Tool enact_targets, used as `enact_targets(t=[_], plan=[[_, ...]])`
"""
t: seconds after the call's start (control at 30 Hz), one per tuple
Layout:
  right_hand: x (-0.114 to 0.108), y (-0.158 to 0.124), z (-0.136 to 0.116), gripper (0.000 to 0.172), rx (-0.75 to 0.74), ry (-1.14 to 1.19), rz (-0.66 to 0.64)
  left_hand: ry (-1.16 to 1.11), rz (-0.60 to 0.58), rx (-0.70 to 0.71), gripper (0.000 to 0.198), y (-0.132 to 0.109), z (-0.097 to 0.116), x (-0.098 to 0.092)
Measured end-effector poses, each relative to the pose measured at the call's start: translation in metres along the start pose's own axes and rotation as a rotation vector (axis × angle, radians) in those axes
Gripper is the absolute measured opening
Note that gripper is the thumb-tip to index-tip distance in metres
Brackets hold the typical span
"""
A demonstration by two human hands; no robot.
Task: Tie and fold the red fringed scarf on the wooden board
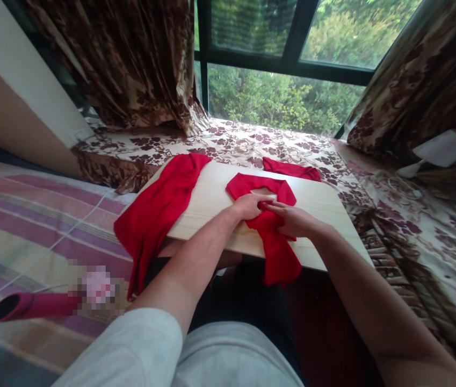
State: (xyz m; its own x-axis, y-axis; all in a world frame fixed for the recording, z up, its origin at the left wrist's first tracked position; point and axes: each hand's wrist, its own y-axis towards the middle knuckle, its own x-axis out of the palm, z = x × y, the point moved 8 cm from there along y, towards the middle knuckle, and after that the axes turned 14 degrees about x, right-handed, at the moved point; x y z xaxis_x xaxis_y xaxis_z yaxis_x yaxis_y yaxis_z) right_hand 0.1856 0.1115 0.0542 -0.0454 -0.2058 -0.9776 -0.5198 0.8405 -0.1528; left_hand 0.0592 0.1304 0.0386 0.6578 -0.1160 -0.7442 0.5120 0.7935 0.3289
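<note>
A long red cloth strip [273, 236] lies looped on a light wooden board [211, 201], its tail hanging off the near edge. My left hand [249, 206] is closed on the cloth where the loop crosses. My right hand [292, 220] rests on the cloth just to the right, fingers pinching it. A wider red cloth [159, 212] drapes over the board's left edge. Another red piece [291, 169] lies at the board's far edge.
The board sits on a bed with a striped blanket [30, 226] at left and a floral cover [244, 142] beyond. A red hair dryer [26, 305] lies at lower left. Floral curtains [131, 64] frame a window [276, 97].
</note>
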Motion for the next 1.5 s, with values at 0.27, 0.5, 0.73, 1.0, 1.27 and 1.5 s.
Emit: enact_targets(t=[0.27, 0.5, 0.73, 1.0, 1.27, 1.5], plan=[[-0.008, -0.007, -0.007, 0.087, -0.040, 0.097, 0.035, 0.048, 0.040, -0.013, 0.043, 0.003, -0.006, 0.002], [-0.013, -0.015, -0.005, 0.041, 0.055, 0.015, 0.039, 0.049, 0.032, -0.095, 0.019, 0.004, -0.009, 0.001], [-0.017, -0.015, -0.009, 0.025, -0.017, -0.050, 0.050, -0.024, 0.106, -0.243, 0.013, 0.009, -0.028, -0.005], [-0.013, -0.014, -0.008, 0.018, -0.027, -0.048, 0.039, -0.148, 0.220, -0.350, 0.027, 0.004, -0.054, -0.011], [-0.009, -0.015, -0.009, 0.022, -0.056, -0.074, 0.026, 0.084, 0.098, -0.003, 0.084, 0.015, -0.005, -0.023], [-0.006, -0.013, -0.010, 0.027, -0.080, -0.060, 0.057, 0.185, -0.102, 0.390, 0.049, 0.028, 0.050, -0.016]])
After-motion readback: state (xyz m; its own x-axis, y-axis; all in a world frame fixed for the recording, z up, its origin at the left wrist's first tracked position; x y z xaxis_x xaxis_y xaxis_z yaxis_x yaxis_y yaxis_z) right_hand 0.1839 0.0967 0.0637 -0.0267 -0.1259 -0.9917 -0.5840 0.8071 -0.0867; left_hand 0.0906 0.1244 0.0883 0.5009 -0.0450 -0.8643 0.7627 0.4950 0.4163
